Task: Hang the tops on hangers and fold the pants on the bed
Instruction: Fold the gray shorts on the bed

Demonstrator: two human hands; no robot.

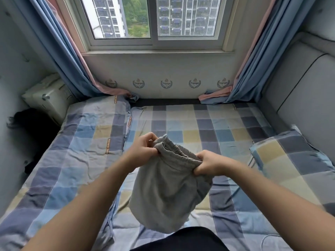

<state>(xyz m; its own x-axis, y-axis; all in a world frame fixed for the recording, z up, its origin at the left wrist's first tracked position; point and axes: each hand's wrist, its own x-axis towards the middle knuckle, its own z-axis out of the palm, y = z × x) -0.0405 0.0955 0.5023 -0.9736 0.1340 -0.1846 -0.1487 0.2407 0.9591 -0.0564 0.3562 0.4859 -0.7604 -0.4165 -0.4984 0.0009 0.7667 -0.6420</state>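
A pair of grey pants [163,192] with an elastic waistband hangs above the bed [208,124], bunched and drooping toward me. My left hand [145,149] pinches the waistband at its left end. My right hand [208,163] grips the waistband at its right end. The band is stretched between both hands, at mid-frame over the checked sheet. No tops or hangers are in view.
A checked pillow [293,160] lies at the right, a folded checked quilt [94,127] at the left. Blue and pink curtains [72,66] hang beside the window. A white box [49,98] sits at the back left; a padded headboard [304,87] stands on the right.
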